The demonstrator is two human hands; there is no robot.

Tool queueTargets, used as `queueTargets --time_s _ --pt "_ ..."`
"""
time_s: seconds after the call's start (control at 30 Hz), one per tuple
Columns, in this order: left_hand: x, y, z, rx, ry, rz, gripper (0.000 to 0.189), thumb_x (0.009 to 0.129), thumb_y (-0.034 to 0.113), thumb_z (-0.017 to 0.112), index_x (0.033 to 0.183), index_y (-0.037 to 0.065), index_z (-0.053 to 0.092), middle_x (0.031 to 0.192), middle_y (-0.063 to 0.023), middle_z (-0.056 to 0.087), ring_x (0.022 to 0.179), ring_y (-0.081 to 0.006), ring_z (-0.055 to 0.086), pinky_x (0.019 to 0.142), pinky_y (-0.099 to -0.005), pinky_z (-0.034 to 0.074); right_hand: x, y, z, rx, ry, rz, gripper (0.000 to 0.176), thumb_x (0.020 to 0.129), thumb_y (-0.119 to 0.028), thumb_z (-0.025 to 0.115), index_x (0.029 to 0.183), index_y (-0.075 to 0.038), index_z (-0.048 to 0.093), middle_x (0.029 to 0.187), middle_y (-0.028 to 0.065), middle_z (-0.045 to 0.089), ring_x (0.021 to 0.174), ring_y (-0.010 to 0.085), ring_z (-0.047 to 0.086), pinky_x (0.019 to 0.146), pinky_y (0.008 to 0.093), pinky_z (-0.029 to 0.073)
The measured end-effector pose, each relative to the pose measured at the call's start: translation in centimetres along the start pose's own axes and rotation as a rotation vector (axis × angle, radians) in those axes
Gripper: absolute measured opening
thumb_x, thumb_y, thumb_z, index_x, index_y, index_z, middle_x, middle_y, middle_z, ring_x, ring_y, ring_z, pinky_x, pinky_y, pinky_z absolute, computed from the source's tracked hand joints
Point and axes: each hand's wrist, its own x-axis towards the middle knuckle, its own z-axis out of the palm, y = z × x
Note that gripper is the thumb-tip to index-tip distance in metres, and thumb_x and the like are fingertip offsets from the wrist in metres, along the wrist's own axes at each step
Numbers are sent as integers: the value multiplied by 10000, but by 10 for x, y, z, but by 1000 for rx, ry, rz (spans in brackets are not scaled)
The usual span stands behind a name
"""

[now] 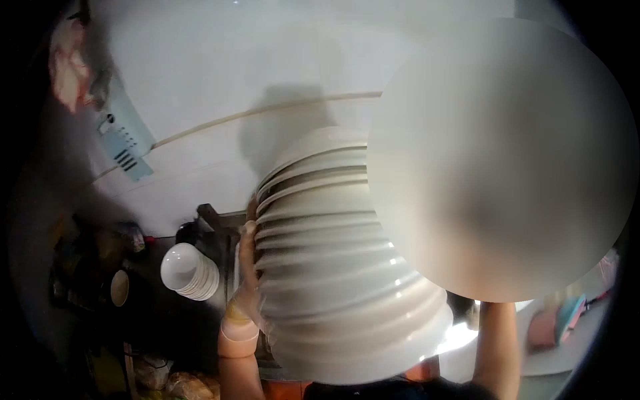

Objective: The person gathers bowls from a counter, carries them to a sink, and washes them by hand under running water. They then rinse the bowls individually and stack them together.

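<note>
A tall stack of large white bowls (pixel 333 267) fills the middle of the head view, leaning and raised in front of my body. My left hand (pixel 248 267) presses along the left side of the stack, fingers against the rims; a pale band circles that wrist. My right forearm (pixel 498 340) rises at the right, and a large blurred disc covers the hand, so its fingers and what they touch are hidden. The right upper part of the stack is also lost behind this blur.
A nested stack of smaller white bowls (pixel 190 270) rests on the dark surface at left. A pale wall (pixel 220 60) stands ahead, with a light blue slotted plate (pixel 125 140) on it. A pink and blue item (pixel 557 323) lies at lower right.
</note>
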Motion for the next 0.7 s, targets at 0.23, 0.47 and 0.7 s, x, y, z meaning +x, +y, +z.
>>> queueTargets --time_s 0.23,0.47,0.7 --pt "-106 -179 29 -272 28 -363 711 665 205 643 1279 85 305 1233 -57 402 1059 -189 442 943 -365 351 -149 9 -51 203 -32 728 1213 531 -787 474 1309 -155 -207 1360 235 -33 1285 340 59 1040 481 98" --pt "-158 -272 156 -499 186 -893 840 730 585 515 1315 62 214 1304 -143 320 1180 -274 342 973 -428 310 -376 3 -91 591 40 1603 1016 685 -743 340 1349 -58 -8 1385 184 80 1283 297 95 1045 408 123" --pt "-156 -324 182 -638 369 -1180 817 756 689 320 1325 111 222 1320 -134 300 1200 -283 315 939 -488 308 -468 13 -69 654 348 1767 816 774 -677 281 1346 -106 167 1371 129 225 1260 236 209 1042 401 163"
